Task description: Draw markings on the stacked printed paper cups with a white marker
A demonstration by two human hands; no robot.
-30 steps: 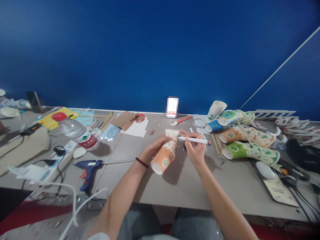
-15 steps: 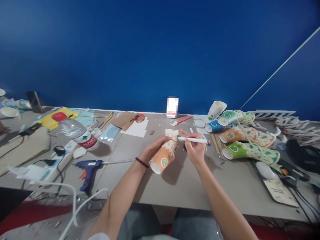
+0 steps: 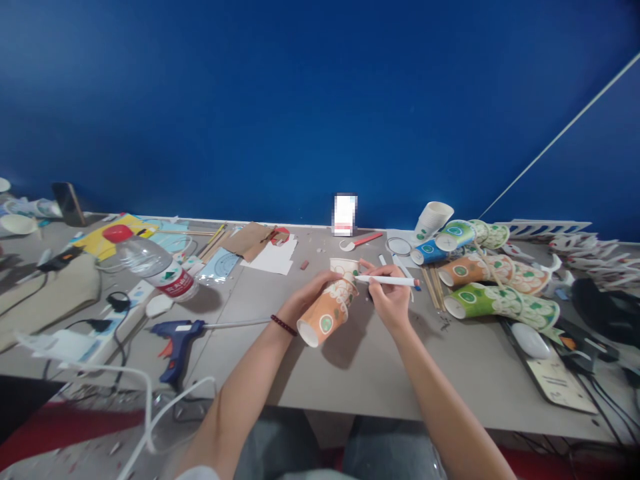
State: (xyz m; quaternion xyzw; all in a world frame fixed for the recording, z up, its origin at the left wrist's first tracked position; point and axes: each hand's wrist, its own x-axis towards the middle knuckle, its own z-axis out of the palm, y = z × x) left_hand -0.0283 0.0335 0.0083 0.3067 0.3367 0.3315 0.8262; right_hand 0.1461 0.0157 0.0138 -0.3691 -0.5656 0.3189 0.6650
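Note:
My left hand point(image 3: 316, 288) is closed around an orange and white paper cup piece point(image 3: 331, 308), which looks like two paper cups joined together. It is tilted, its round orange end toward me. In my right hand point(image 3: 391, 298) is a white marker point(image 3: 395, 281), held like a pen. The marker's tip is at the white upper part of the cup, near a green leaf print; whether it touches cannot be made out. Fingers hide part of the cup's left side.
Right of my hands lie wooden sticks point(image 3: 434, 288) and joined paper cups in green point(image 3: 470, 303), orange point(image 3: 457, 271) and blue point(image 3: 427, 252). Leftward are a blue glue gun point(image 3: 175, 347), a large water bottle point(image 3: 157, 265), a power strip point(image 3: 113, 327) and brown cardboard point(image 3: 250, 239). A blurred screen point(image 3: 345, 215) stands by the wall.
The cup's near end has swung slightly to the left, turning in my left hand. My right hand and the marker stay almost in place.

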